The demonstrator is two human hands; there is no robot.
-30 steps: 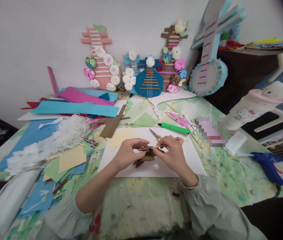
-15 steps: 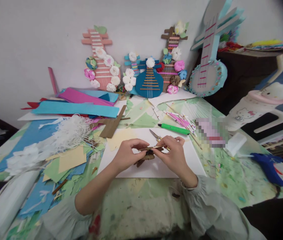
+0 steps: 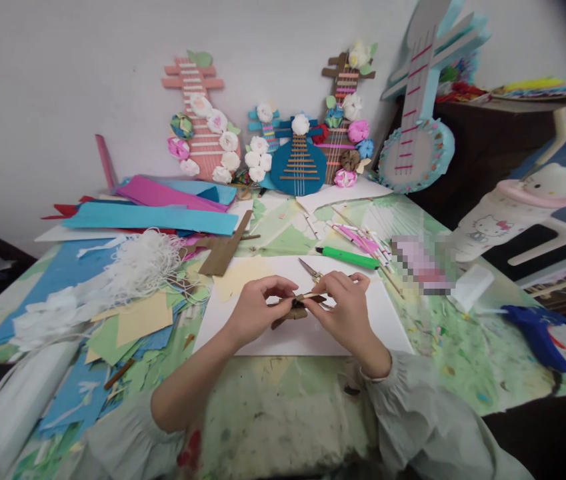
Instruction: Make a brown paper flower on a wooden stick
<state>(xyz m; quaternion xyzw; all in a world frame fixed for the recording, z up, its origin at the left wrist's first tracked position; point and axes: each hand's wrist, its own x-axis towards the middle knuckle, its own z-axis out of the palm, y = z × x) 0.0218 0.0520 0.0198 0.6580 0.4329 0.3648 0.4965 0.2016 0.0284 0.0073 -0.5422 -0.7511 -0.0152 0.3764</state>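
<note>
Over a white sheet at the middle of the table, both my hands pinch a small brown paper piece. My left hand grips its left side with bent fingers. My right hand holds its right end, where a thin pale strip sticks out between the fingertips. A pair of scissors lies on the sheet just beyond my hands.
A green craft knife and paper sticks lie behind the sheet. Coloured paper, white string and scraps cover the left. Paper lute models lean on the wall. A blue glue gun and a white cup sit right.
My hands have turned the brown piece slightly and lifted it a little; the part that hung below is now tucked between the fingers.
</note>
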